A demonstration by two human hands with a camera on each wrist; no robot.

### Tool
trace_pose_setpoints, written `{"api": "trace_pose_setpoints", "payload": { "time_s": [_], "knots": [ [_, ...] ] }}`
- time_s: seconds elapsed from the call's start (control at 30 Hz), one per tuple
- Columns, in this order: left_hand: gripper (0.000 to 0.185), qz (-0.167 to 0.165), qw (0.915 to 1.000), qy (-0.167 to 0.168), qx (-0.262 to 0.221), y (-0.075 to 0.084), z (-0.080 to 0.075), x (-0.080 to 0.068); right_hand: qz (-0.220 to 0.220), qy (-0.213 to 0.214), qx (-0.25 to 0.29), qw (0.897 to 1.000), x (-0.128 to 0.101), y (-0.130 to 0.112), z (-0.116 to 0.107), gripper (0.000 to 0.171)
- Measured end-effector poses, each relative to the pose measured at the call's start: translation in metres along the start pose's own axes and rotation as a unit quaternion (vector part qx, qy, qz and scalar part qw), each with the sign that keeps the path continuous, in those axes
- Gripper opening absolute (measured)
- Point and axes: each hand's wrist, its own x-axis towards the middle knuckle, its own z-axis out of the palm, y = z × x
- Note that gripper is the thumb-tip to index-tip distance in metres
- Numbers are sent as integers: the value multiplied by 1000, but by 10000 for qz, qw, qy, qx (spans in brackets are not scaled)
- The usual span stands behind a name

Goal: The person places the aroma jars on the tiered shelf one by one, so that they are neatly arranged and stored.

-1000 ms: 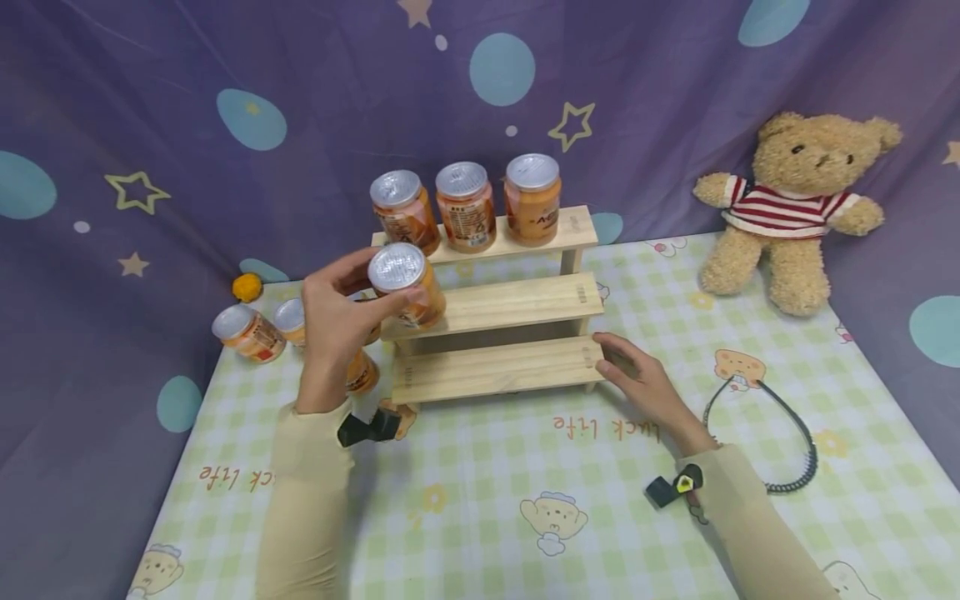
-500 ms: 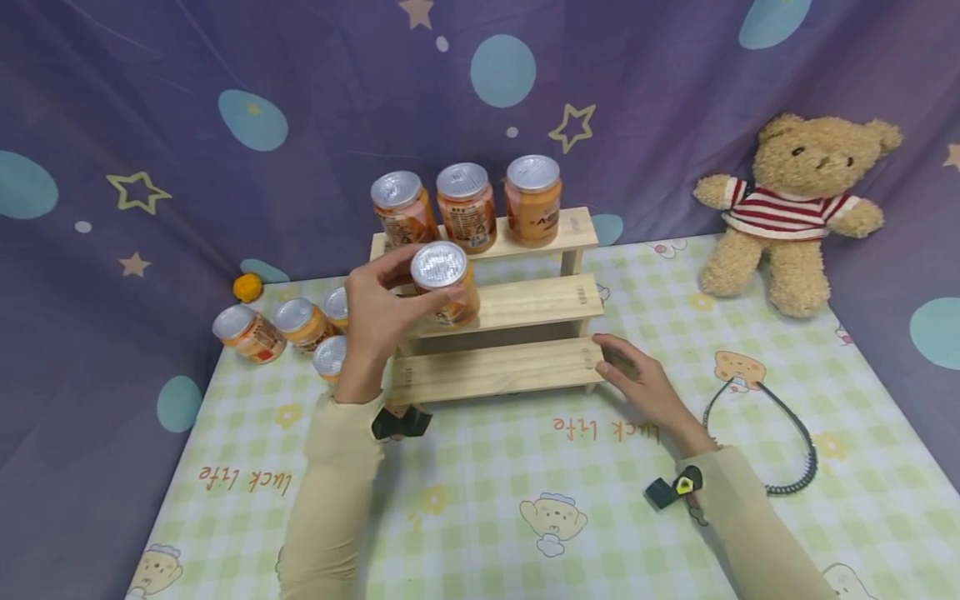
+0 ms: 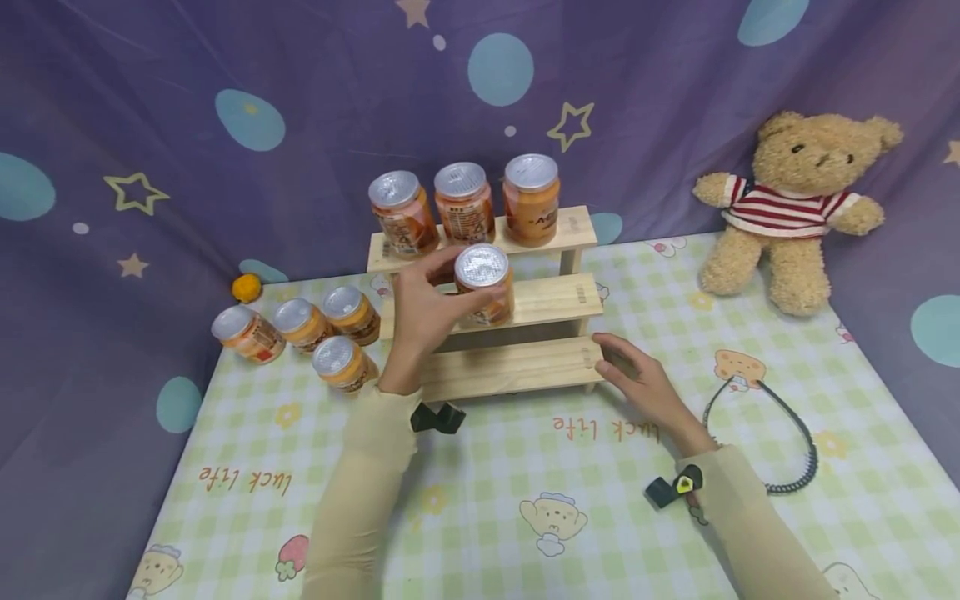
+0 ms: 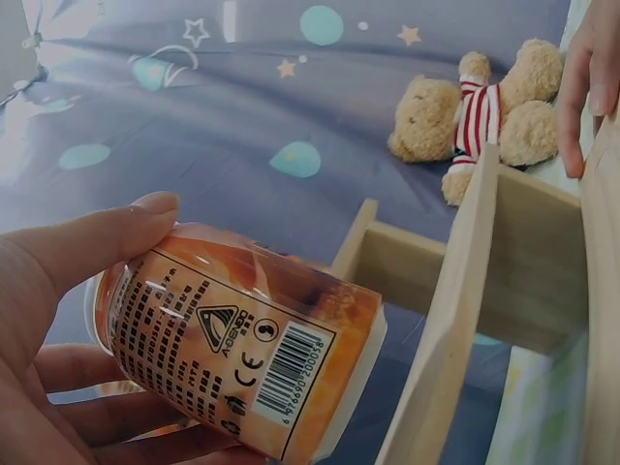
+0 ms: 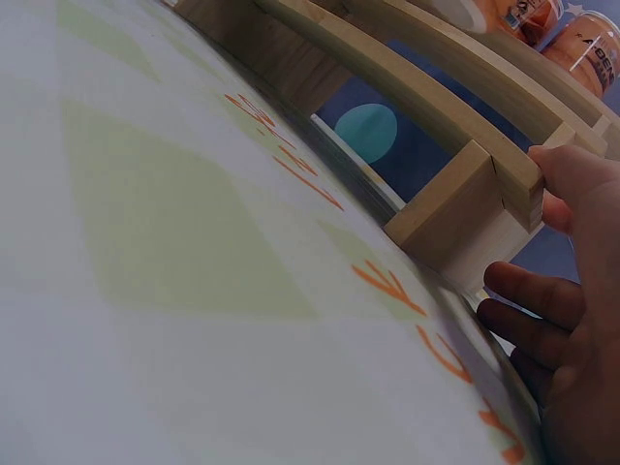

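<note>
My left hand (image 3: 423, 312) grips an orange printed can (image 3: 487, 283) with a silver lid, thumb on one side and fingers on the other. The can is at the middle tier of a three-tier wooden stand (image 3: 555, 296); in the left wrist view the printed can (image 4: 242, 339) shows a barcode, its base close to a board. Whether it touches is unclear. My right hand (image 3: 641, 379) holds the right end of the lowest board, and in the right wrist view the thumb of that right hand (image 5: 572, 291) presses the board's end.
On the top tier stand three similar cans (image 3: 465, 208). Several more cans (image 3: 345, 362) are on the checked tablecloth (image 3: 480, 500) to the left, near a small orange ball (image 3: 247, 287). A teddy bear (image 3: 798, 212) sits at the back right, and a coiled dark cord (image 3: 810, 450) lies before it.
My left hand has carried the can rightward along the middle tier, from its left end toward its centre, uncovering the cans on the left. The right hand stays put.
</note>
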Motion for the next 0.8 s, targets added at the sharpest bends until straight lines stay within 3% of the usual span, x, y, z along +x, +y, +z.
{"api": "trace_pose_setpoints", "payload": {
  "time_s": [0.43, 0.8],
  "knots": [
    [59, -23, 10000, 29, 49, 0, 39, 8, 32, -74, 131, 9999, 0, -2, 0, 47],
    [56, -86, 9998, 167, 87, -1, 62, 10, 3, -53, 86, 9999, -1, -3, -1, 46]
  ]
}}
